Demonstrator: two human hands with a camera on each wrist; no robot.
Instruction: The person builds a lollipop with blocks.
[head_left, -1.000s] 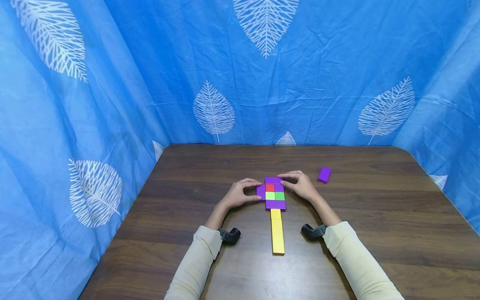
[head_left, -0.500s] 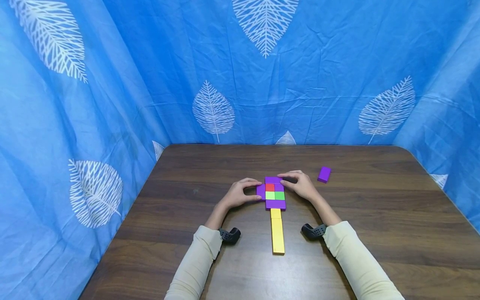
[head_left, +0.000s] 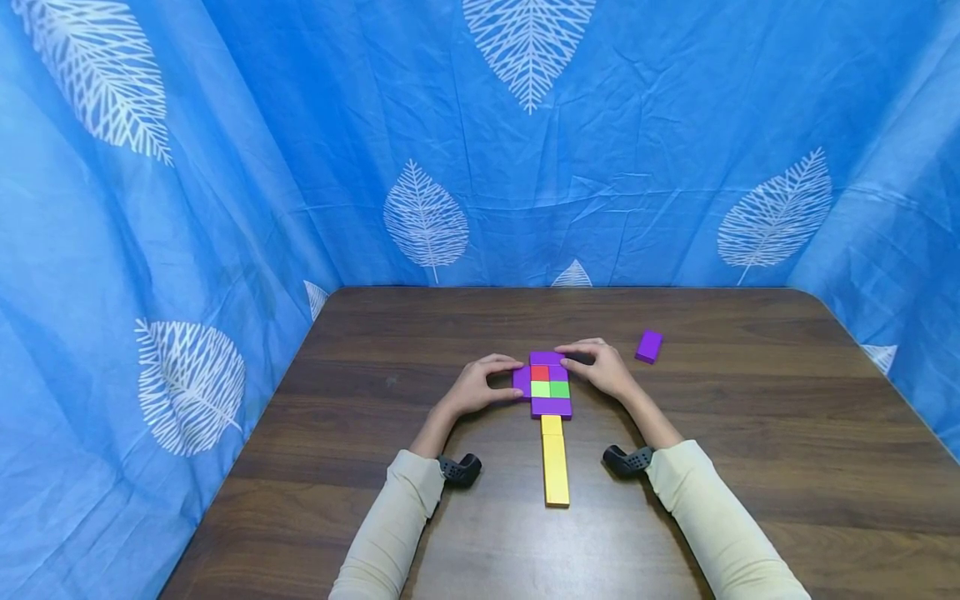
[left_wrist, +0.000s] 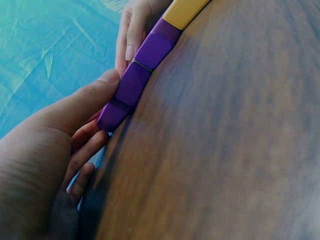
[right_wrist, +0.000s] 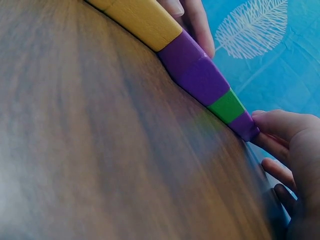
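Flat coloured blocks lie together on the wooden table. My left hand [head_left: 474, 387] pinches the left upright purple block [head_left: 522, 382] between thumb and fingers. My right hand [head_left: 602, 368] holds the right end of the far purple block [head_left: 546, 358], its thumb also close to a small purple block [head_left: 558, 373]. Between the hands sit a red block [head_left: 539, 373], a light green block [head_left: 540, 389] and a green block [head_left: 559, 389]. A near purple block [head_left: 551, 407] borders them. In the right wrist view, the fingertips behind the blocks are partly hidden.
A short yellow block [head_left: 551, 425] and a longer yellow block [head_left: 556, 471] run in a line toward me. One loose purple block [head_left: 648, 347] lies apart at the far right. Black wrist devices [head_left: 461, 471] hang inside both sleeves. A blue leaf-patterned curtain [head_left: 645, 167] surrounds the table.
The view has shifted very slightly. Both hands keep their places at the blocks, and no block has visibly moved among the others.
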